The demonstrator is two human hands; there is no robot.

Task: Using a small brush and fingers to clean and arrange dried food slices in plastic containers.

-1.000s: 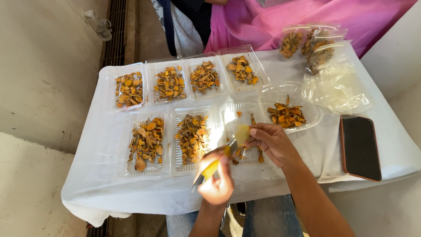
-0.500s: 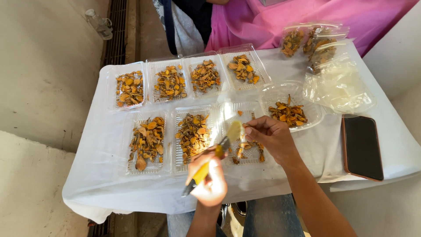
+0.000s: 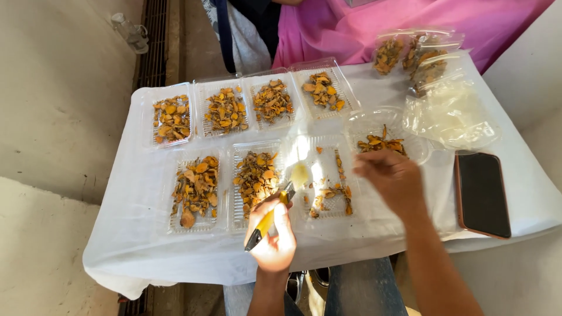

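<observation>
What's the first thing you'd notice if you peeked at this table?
Bright orange-brown dried slices fill clear plastic trays laid in two rows on the white tablecloth. In front, the left hand grips a yellow-handled knife, and the right hand hovers beside a round clear bowl. A dark phone lies on the right.

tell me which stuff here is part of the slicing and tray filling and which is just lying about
In use:
left hand with yellow-handled knife
right hand over the round clear bowl
part-filled tray
filled trays of orange slices

Lying about:
dark phone
clear plastic bags
pink cloth
</observation>
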